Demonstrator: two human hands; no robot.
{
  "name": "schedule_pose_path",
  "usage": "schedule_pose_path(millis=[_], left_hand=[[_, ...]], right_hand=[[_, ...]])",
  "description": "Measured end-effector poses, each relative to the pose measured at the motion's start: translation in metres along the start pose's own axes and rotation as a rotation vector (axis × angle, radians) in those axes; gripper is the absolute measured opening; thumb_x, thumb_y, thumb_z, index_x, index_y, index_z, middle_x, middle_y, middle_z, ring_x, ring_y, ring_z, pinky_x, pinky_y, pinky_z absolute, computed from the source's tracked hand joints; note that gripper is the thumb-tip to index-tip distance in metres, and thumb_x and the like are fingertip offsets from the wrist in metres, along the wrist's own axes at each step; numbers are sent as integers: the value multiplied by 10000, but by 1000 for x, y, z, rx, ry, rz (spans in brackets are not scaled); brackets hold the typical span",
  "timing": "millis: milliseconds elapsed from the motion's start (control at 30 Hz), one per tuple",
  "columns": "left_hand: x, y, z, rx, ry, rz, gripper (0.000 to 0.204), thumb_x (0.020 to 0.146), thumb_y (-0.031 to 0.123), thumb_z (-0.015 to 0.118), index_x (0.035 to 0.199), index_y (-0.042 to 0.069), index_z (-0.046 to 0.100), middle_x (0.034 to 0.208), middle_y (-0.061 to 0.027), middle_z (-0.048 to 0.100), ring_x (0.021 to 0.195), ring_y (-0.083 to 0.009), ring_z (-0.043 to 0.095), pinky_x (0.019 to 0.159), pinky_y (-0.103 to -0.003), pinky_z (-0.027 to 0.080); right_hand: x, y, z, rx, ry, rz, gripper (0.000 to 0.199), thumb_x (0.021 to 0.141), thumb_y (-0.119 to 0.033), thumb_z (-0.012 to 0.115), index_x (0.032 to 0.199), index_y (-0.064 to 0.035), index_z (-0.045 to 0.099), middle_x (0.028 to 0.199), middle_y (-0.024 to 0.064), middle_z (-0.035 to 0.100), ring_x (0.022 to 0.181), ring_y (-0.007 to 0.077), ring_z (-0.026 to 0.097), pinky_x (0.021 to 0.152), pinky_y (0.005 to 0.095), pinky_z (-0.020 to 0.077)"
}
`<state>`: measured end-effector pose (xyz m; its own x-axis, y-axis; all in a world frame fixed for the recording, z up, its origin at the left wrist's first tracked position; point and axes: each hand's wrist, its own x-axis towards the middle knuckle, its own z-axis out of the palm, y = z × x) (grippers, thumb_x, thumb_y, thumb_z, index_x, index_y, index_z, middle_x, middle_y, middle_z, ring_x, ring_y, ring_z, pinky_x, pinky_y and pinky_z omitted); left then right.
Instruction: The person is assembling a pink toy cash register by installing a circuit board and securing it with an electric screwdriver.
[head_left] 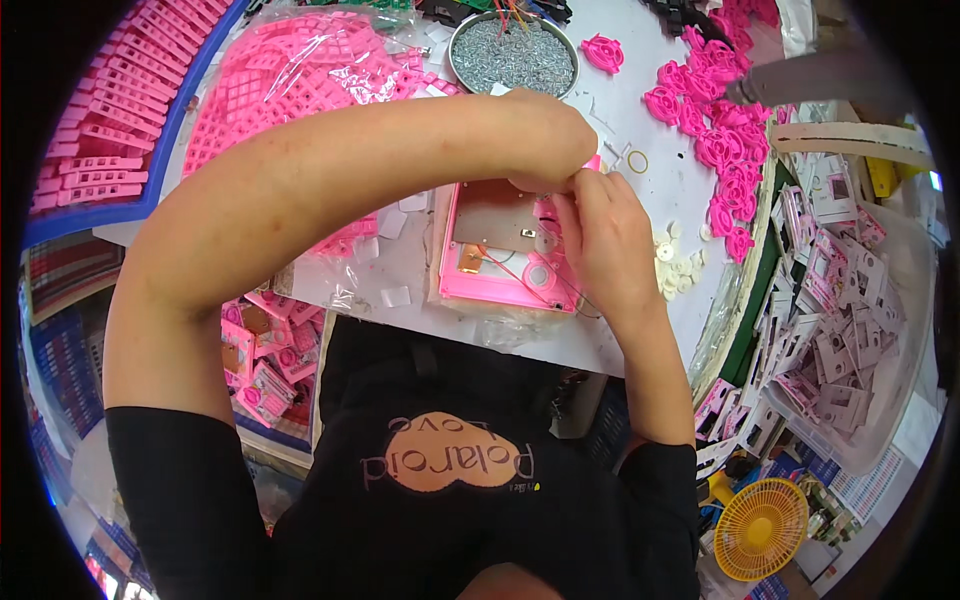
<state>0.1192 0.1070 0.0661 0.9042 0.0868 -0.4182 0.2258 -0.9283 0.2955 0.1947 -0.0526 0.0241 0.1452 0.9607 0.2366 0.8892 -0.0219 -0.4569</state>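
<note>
A pink plastic casing (500, 290) lies open on the white table in front of me. Inside it are a brown-grey board (492, 215), thin red wires and a round pink ring. My left hand (553, 140) reaches across from the left and is curled over the casing's upper right part, its fingertips mostly hidden. Against it, at the casing's right edge, my right hand (612, 225) is closed with bent fingers, thumb pointing up along the edge. What either hand grips is hidden between them.
A round tin of small screws (515, 58) stands beyond my hands. Bagged pink key-like parts (300, 70) lie far left, pink looped parts (715, 145) far right. White round discs (680, 265) sit beside my right wrist. Bins (870, 370) of printed panels and a yellow basket (760, 530) flank the table.
</note>
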Motion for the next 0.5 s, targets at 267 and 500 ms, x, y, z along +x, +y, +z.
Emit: schedule_pose_path(millis=[267,500], left_hand=[[1,-17,16,22,105,136,230,807,216,687,853,-3,740,809,-197,716,780,-396,709,689,-486,574],[-12,-12,6,142,70,240,165,803,149,649,821,11,738,786,-189,713,757,-359,717,661,-457,576]], right_hand=[[-2,13,17,107,129,20,115,820,-77,736,920,-42,690,1018,111,584,981,307,469,862,417,425],[0,8,11,20,59,55,124,804,-84,731,917,-41,705,1035,105,576,993,315,470,878,430,427]])
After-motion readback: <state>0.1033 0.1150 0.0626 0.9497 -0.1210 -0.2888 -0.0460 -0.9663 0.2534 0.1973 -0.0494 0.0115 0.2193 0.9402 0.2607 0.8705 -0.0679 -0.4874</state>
